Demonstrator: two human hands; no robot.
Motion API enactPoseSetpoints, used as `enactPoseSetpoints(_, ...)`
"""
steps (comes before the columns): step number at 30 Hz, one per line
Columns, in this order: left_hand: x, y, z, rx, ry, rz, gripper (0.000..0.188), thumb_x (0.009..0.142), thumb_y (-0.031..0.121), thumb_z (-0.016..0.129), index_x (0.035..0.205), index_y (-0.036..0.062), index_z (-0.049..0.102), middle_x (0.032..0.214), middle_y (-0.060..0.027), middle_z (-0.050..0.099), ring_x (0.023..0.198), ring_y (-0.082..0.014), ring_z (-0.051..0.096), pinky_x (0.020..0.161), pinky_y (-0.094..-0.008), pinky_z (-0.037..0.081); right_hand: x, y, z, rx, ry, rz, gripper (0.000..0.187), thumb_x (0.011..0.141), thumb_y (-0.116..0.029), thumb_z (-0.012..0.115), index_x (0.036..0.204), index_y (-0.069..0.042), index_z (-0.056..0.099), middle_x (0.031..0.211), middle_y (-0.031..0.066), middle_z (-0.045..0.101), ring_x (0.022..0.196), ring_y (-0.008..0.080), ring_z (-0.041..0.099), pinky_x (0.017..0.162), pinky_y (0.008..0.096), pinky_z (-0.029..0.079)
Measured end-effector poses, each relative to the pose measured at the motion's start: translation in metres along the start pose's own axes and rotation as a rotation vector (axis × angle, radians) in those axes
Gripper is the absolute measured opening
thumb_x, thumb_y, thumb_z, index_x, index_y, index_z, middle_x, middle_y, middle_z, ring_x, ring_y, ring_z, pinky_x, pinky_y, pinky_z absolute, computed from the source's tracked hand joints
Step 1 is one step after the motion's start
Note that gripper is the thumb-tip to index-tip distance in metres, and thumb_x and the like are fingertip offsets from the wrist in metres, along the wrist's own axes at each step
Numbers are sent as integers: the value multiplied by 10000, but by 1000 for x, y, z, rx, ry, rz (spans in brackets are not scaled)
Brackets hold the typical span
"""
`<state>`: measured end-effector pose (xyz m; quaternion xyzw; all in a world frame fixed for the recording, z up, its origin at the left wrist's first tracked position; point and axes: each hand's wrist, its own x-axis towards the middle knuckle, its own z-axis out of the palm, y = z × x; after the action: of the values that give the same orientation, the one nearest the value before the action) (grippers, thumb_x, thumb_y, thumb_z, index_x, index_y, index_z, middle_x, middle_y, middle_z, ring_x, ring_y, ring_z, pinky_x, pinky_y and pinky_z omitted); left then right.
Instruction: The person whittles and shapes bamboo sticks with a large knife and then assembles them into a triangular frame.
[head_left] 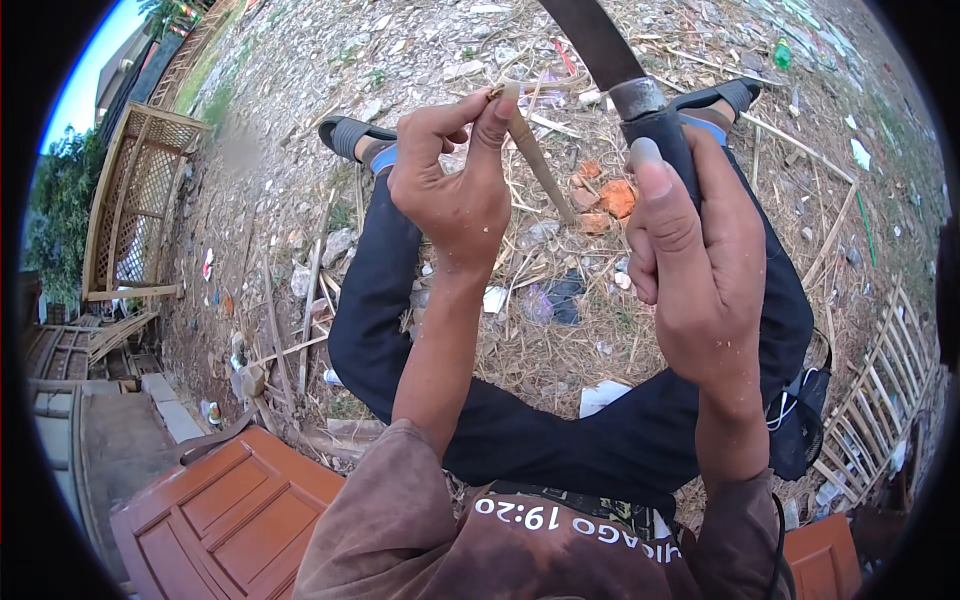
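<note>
My left hand point(455, 185) is raised in front of me, thumb and forefinger pinched on the upper end of a thin wooden stick point(541, 168). The stick slants down and right, its lower tip near some broken orange brick pieces point(617, 198). Most of the pinched end is behind my fingertips. My right hand point(708, 265) is wrapped around the black handle of a large knife point(600, 45), with my thumb lying along the handle. A worn metal collar joins handle and blade. The curved dark blade points up and left, apart from the stick, and its tip is cut off by the picture's edge.
My dark-trousered legs point(375, 290) are spread around littered ground with stones, straw and wood scraps. Reddish-brown wooden panels point(235, 505) lie behind me on the left. A slatted bamboo frame point(880, 395) lies at right, and a lattice bench point(140, 205) stands at far left.
</note>
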<state>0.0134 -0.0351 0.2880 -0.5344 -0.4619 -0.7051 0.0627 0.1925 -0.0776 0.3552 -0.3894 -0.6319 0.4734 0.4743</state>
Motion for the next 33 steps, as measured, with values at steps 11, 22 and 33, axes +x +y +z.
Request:
enactPoseSetpoints(11, -9, 0, 4, 47, 39, 20, 171, 771, 39, 785, 934, 45, 737, 848, -56, 689, 779, -161, 562, 689, -283, 447, -5, 9, 1, -103, -31, 38, 233, 962, -215, 557, 1027, 8, 533, 615, 179, 568, 544, 342, 616, 487, 417, 410)
enactPoseSetpoints(22, -8, -1, 5, 80, 51, 72, 176, 764, 42, 791, 932, 48, 741, 853, -61, 706, 789, -164, 570, 695, -284, 443, -7, 22, -1, -240, -105, 44, 243, 962, -239, 554, 965, 2, 519, 622, 212, 566, 562, 418, 582, 518, 467, 416)
enactPoseSetpoints(33, -11, -10, 1, 42, 52, -1, 194, 786, 117, 796, 952, 45, 726, 846, -27, 693, 726, -130, 514, 634, -260, 389, -15, 73, 2, -465, -203, 98, 279, 959, -250, 534, 1038, 17, 519, 657, 248, 597, 634, 460, 599, 575, 518, 439)
